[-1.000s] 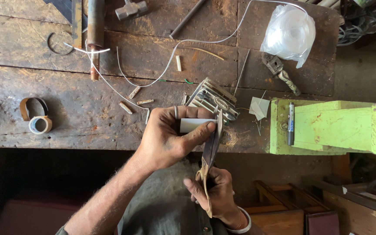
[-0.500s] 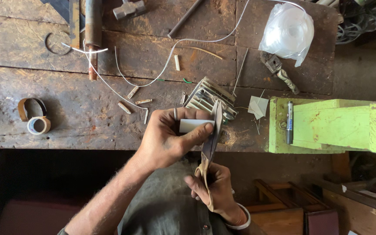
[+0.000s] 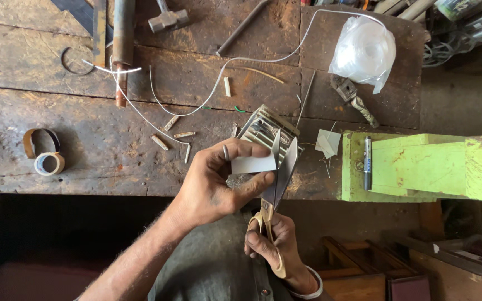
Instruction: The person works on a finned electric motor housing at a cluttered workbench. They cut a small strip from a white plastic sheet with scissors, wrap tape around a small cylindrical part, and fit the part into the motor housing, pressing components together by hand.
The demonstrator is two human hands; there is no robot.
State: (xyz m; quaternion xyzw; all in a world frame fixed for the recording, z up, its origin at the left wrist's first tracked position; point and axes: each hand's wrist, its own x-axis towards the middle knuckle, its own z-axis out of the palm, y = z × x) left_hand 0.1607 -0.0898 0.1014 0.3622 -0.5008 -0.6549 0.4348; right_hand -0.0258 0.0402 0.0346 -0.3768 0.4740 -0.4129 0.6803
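My left hand (image 3: 216,181) pinches a small white sheet of paper (image 3: 252,164) between thumb and fingers, just above the bench's front edge. My right hand (image 3: 274,245) grips the brass-coloured handles of a pair of scissors (image 3: 277,184). The scissor blades point upward and stand parted around the right edge of the paper. Behind the paper lies a grey ribbed metal part (image 3: 266,131) on the wooden workbench (image 3: 85,161).
On the bench lie a tape roll (image 3: 48,163), a white wire (image 3: 207,92), short pale tube pieces (image 3: 168,131), a hammer head (image 3: 165,19), a rusty pipe (image 3: 123,39) and a clear plastic bag (image 3: 364,50). A green block (image 3: 419,167) with a pen (image 3: 367,161) stands right.
The scissor blades have spread a little wider around the paper's edge. Both hands stay at nearly the same spot.
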